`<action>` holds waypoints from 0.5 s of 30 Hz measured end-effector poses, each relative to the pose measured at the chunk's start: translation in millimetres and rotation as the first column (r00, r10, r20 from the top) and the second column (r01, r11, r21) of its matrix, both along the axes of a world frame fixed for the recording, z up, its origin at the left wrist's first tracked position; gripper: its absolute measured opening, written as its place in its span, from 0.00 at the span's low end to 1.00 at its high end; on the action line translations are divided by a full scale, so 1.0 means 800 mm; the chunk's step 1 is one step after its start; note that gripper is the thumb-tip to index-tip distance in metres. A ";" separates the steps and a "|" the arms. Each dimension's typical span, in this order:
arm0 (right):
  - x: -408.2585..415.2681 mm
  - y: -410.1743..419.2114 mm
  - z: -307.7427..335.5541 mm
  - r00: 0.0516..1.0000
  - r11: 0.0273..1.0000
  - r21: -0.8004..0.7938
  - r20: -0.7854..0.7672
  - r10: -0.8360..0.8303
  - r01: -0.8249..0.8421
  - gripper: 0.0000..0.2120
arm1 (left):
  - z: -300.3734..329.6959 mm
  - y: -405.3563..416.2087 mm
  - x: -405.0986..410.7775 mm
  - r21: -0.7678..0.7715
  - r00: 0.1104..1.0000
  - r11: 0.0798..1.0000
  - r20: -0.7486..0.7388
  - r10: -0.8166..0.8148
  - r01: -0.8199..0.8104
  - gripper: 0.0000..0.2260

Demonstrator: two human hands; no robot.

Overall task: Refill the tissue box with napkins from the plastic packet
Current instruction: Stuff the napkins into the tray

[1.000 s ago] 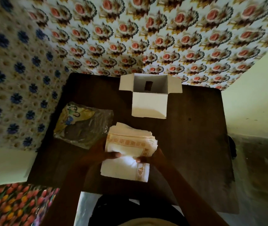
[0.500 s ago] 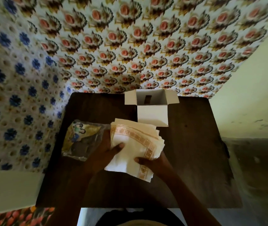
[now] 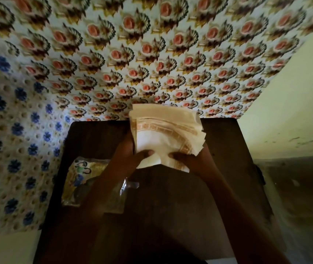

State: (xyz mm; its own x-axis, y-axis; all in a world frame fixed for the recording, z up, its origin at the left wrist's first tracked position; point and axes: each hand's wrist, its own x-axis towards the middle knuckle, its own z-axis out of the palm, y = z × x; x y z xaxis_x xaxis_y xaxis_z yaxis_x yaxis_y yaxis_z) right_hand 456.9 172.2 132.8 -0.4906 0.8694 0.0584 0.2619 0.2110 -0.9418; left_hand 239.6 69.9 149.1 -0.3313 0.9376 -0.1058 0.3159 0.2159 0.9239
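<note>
Your left hand and your right hand are both squeezed onto the stack of napkins, one on each side of its near end, thumbs on top. You hold the stack up over the far edge of the dark table. The napkins are out of the plastic packet, which lies flat and looks used up on the table, nearer you than the stack and to its left, partly under your left arm. So this looks like the step where the napkins go into the tissue box. The box cannot be seen now; the stack hides that spot, so you cannot tell if the napkins are touching it. Next you likely need to line the stack up with the box's open top and push it down gently. The napkins are cream with an orange pattern band. They are soft and bendy, and their far corners fan out unevenly, so a corner could catch on the box.
</note>
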 end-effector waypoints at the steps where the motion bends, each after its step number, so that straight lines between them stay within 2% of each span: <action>1: -0.002 0.015 0.001 0.999 1.000 -0.010 -0.017 -0.029 0.029 0.31 | 0.002 0.014 0.002 0.014 1.000 1.000 -0.014 0.016 -0.016 0.37; 4: -0.010 0.063 0.000 0.996 0.997 -0.008 -0.040 -0.078 0.078 0.32 | 0.004 0.061 0.004 0.028 0.997 0.999 -0.073 0.023 -0.021 0.35; 8: -0.028 0.117 -0.009 0.995 0.995 0.007 -0.031 -0.099 0.099 0.35 | 0.008 0.112 -0.005 -0.004 0.986 1.000 -0.163 -0.026 0.026 0.41; 15: -0.060 0.165 -0.038 0.994 0.993 -0.018 0.010 -0.112 0.113 0.34 | -0.018 0.149 -0.004 0.027 0.975 0.985 -0.136 0.173 -0.171 0.34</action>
State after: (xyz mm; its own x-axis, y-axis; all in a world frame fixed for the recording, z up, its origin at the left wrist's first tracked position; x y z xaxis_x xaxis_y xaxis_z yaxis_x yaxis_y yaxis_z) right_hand 409.3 304.3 102.2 -0.3901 0.9200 0.0373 0.2918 0.1620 -0.9427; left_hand 236.4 188.9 134.9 -0.4982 0.8664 -0.0342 0.3992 0.2642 0.8780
